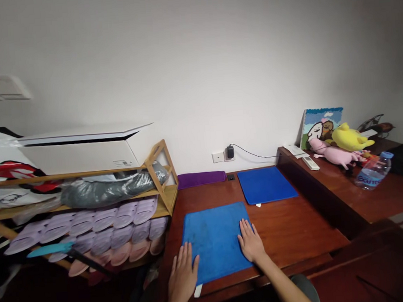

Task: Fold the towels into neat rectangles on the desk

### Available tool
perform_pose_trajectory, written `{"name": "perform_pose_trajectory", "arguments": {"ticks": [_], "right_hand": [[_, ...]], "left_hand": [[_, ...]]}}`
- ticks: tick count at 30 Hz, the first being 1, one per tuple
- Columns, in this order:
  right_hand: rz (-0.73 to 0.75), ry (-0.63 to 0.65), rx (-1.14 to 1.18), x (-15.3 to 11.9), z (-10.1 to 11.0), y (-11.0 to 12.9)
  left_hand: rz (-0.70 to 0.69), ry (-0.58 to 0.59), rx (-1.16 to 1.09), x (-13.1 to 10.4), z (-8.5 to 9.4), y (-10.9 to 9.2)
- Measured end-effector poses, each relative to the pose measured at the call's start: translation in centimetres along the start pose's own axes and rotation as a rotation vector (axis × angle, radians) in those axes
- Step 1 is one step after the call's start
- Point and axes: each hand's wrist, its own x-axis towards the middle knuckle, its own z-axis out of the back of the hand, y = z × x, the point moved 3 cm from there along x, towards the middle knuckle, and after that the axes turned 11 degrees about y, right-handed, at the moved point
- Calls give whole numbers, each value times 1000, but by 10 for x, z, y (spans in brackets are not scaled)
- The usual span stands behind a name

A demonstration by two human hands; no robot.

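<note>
Light-blue cloth (218,236), 1: lay flat, near-square, long axis unclear, white tag (198,291) pointing nearward; left hand (182,276) and right hand (251,244) lay outspread at its sides, grasping nothing.

Our bare left hand (181,274) points forward, palm down, fingers nearly together and thumb set apart. Our bare right hand (250,244) lies palm down, fingers slightly spread, its bare forearm (284,278) slanting up from the lower right.
</note>
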Motion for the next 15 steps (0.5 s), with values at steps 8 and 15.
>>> {"name": "perform_pose_trajectory", "arguments": {"ticks": [8, 15], "right_hand": [[27, -142, -4, -31, -12, -9], [79, -163, -8, -58, -33, -19]], "left_hand": [[-71, -62, 10, -24, 25, 2], [-432, 101, -46, -2, 42, -112]]}}
